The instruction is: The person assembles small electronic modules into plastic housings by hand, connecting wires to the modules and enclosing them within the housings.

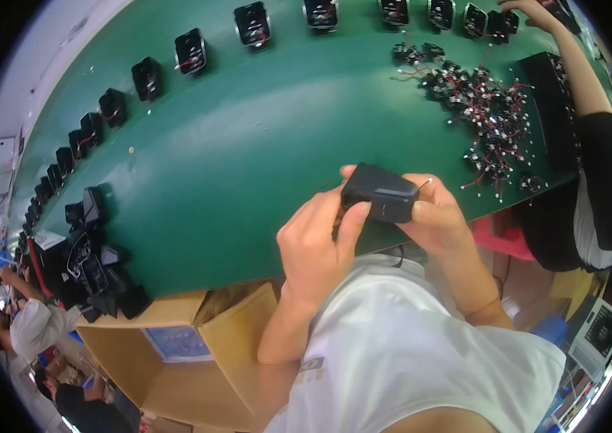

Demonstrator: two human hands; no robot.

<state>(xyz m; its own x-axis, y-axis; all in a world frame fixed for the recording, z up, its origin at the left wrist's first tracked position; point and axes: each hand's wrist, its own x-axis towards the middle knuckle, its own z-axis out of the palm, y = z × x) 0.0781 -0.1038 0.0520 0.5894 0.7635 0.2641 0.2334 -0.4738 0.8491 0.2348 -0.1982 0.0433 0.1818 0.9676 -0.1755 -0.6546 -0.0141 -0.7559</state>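
Between both my hands, above the near edge of the green table, is a black plastic housing (381, 193) with a tapered, boxy shape. My left hand (316, 234) grips its left end, thumb pressed on the near face. My right hand (439, 213) pinches the right end, with its thumb at the lower corner. A short thin wire with a small white plug (429, 180) sticks out beside my right fingers. What lies inside the housing is hidden from this side.
A heap of small black parts with red wires (490, 108) lies at right, beside a black box (547, 108). Black housings (190, 52) line the far edge; more are piled at left (93, 260). An open cardboard box (176, 361) stands near left. A co-worker's arm (583, 79) reaches in at right.
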